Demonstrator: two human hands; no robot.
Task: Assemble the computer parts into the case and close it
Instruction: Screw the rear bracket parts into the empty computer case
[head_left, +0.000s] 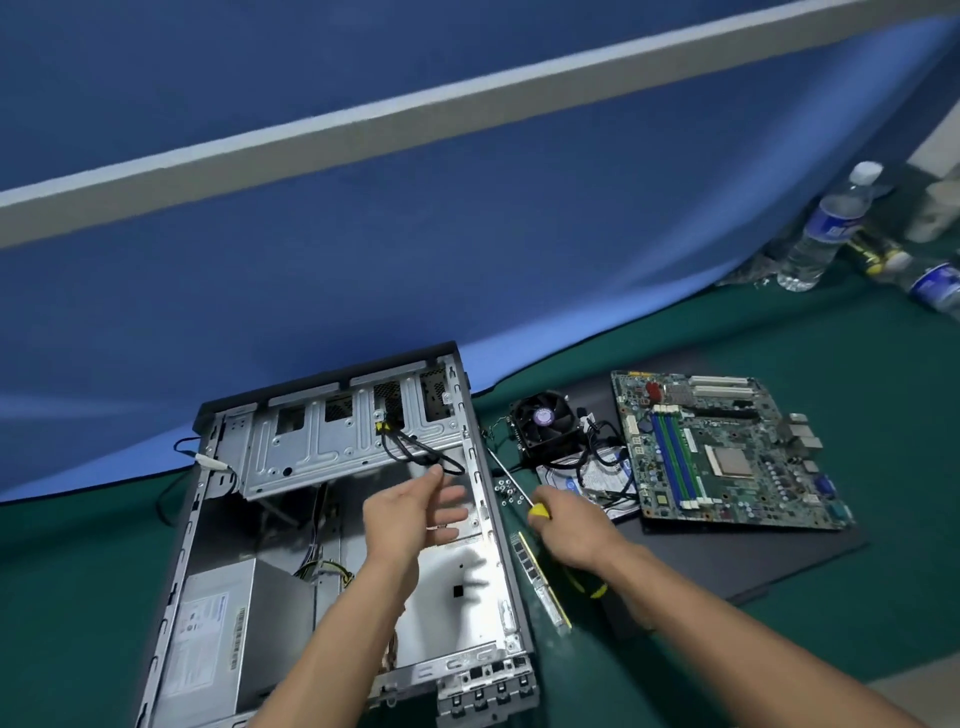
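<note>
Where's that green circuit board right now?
The motherboard lies flat on a dark mat at the right, outside the open case, just beyond the cooler fan.

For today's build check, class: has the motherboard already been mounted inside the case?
No: the motherboard lies on the dark mat to the right of the open case, whose floor is bare metal.

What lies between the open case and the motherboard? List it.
In the head view: the cooler fan, hard drive, loose screws, and the right hand holding a screwdriver.
</note>
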